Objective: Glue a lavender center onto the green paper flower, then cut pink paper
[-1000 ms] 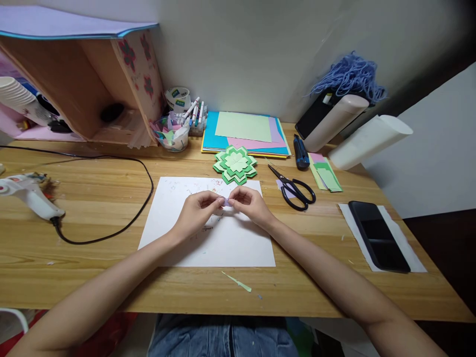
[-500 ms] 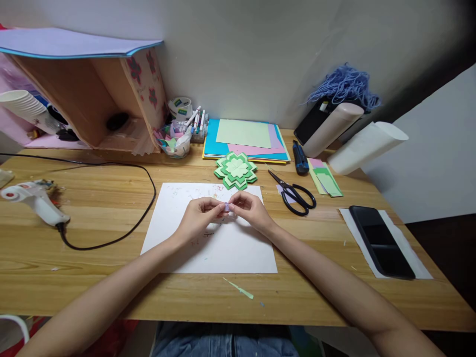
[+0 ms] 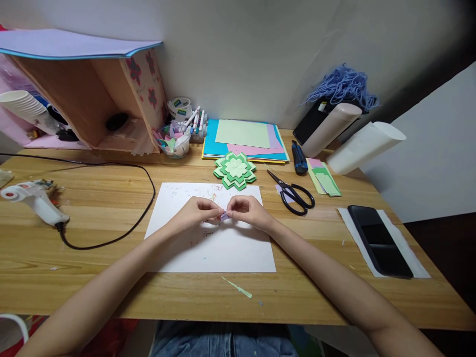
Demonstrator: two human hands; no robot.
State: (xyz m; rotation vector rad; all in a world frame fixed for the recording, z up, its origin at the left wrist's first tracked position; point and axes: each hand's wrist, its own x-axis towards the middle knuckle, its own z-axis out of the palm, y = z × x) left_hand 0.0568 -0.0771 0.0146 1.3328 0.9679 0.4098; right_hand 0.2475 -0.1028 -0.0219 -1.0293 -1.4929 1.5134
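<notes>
Between my fingertips is a small piece of purple paper, partly covered by the fingers. My left hand pinches it from the left, and my right hand pinches it from the right. Both hands hover over a white sheet marked with small coloured strokes. Just beyond them lies a layered green paper flower. Black-handled scissors rest to the right of the sheet, over a purple paper scrap.
A glue gun with its black cord lies at left. Coloured paper sheets are stacked at the back, near a cup of scraps. A box cutter, paper strips and a phone lie on the right.
Both hands have come slightly lower and nearer to me, still pinching the purple paper. The paper now sits at a different tilt between the fingertips.
</notes>
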